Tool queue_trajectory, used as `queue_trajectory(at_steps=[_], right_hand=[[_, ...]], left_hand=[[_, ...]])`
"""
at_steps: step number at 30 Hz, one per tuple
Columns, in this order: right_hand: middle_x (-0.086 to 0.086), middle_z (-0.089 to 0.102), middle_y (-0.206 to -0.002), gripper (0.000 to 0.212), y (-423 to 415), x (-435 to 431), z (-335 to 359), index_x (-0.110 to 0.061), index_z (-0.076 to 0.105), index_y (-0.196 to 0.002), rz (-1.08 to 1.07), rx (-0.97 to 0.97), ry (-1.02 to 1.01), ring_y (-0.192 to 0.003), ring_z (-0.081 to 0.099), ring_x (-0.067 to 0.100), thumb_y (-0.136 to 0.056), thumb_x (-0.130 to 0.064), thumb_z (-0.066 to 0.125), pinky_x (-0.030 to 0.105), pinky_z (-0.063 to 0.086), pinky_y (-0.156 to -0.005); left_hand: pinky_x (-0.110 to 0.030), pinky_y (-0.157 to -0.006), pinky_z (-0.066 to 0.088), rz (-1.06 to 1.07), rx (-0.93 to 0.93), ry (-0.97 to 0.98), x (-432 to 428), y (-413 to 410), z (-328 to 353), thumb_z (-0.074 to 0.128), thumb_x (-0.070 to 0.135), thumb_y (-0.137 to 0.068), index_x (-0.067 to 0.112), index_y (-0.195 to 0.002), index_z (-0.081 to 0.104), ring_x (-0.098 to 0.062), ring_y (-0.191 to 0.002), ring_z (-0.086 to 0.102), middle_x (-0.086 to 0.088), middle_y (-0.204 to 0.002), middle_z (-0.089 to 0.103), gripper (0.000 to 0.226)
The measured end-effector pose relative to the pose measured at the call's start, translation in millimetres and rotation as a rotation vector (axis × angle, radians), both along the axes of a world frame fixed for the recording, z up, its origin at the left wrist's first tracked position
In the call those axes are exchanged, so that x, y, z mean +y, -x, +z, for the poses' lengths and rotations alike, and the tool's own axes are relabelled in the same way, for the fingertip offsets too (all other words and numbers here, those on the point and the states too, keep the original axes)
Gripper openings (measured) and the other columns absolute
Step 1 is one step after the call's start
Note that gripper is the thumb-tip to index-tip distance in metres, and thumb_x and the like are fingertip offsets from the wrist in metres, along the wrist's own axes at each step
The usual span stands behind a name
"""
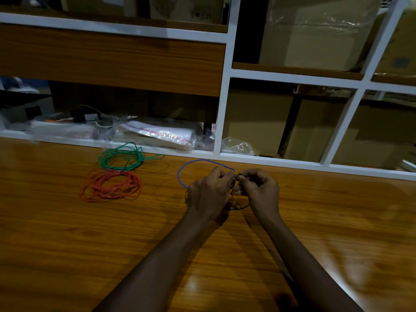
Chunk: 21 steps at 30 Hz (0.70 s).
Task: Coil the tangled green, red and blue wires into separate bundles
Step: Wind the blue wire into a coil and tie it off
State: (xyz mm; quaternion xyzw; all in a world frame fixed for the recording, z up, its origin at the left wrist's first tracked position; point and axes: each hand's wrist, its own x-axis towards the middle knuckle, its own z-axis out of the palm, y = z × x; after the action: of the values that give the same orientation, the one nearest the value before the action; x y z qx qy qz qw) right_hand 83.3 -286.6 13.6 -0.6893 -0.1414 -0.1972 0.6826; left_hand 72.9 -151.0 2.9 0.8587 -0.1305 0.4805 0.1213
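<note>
A coiled green wire (121, 156) lies on the wooden table (67, 233) near the shelf's edge, one loose end trailing right. Just in front of it lies a coiled red wire (111, 185). Right of both, the blue wire (182, 171) forms a loop above the table. My left hand (208, 194) and my right hand (258, 190) meet at the loop's right side, both with fingers curled and pinching the blue wire. A short blue piece shows below my hands; the rest is hidden by them.
A white-framed shelf unit (221, 97) stands along the table's far edge, holding cardboard boxes (315, 37) and clear plastic bags (155, 134). The table surface spreads wide in front and to the right of my arms.
</note>
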Motion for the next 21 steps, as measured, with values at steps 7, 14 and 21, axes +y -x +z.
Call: queue_trajectory(at_steps=[7,14,21], right_hand=[[0.007,0.066,-0.076,0.011,-0.7,-4.1,1.3,-0.005,0.065,-0.083,0.002,-0.053,0.08,-0.062,0.069,0.022,-0.084,0.006,0.065,0.036,0.059,-0.06],[0.005,0.066,-0.071,0.011,-2.0,-5.2,-0.9,-0.003,0.062,-0.083,-0.032,-0.174,0.197,-0.058,0.069,0.017,-0.085,0.008,0.064,0.028,0.057,-0.055],[0.009,0.063,-0.063,0.014,0.9,-1.5,-3.3,0.002,0.056,-0.076,-0.055,-0.235,0.11,-0.051,0.066,0.017,-0.084,0.01,0.062,0.029,0.054,-0.051]], left_hand=[[-0.019,-0.036,0.029,-0.032,-0.046,-0.012,0.0,-0.2,-0.7,0.072,0.022,-0.082,0.021,-0.097,0.071,-0.016,-0.044,0.052,0.002,-0.079,0.061,0.015],[-0.02,-0.039,0.029,-0.078,-0.051,-0.008,-0.9,-0.4,-1.8,0.053,0.03,-0.091,0.022,-0.107,0.068,-0.017,-0.048,0.056,0.004,-0.089,0.066,0.024],[-0.026,-0.036,0.036,-0.123,0.022,0.042,-2.6,-0.5,-0.8,0.052,0.031,-0.091,0.027,-0.098,0.062,-0.018,-0.052,0.057,0.005,-0.089,0.06,0.013]])
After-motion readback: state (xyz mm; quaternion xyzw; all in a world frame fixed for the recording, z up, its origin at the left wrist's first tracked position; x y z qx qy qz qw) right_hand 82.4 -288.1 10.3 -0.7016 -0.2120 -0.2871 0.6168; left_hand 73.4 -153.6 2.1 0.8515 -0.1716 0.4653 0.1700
